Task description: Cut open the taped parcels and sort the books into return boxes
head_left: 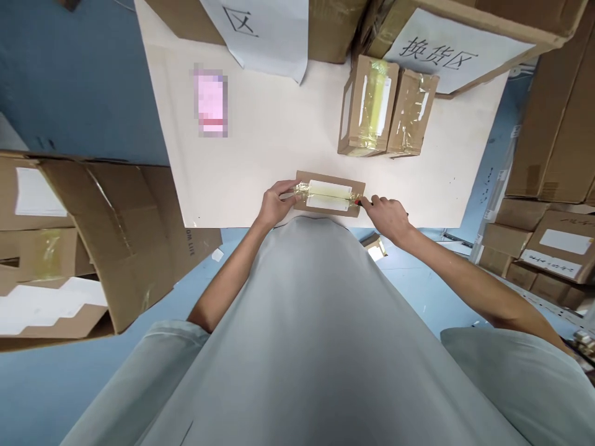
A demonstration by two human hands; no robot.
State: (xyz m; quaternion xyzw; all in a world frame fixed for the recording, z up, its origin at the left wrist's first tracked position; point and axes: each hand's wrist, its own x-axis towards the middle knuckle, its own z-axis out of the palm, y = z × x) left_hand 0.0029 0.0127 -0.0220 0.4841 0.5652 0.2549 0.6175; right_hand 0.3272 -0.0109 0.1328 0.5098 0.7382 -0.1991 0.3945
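A small taped cardboard box [329, 194] with a white label lies flat at the near edge of the white table [279, 136]. My left hand [275, 202] grips its left end, fingers curled on the tape. My right hand [388, 216] is closed at the box's right end around a small tool with a red tip [357, 201], which touches the tape seam. I cannot make out the tool's body.
Two similar taped boxes [369, 105] [413, 113] stand at the back right of the table. Big cartons with paper signs [441, 52] line the far edge. A pink item [211, 102] lies at left. Cartons are stacked on the floor at left [88, 235] and right [548, 248].
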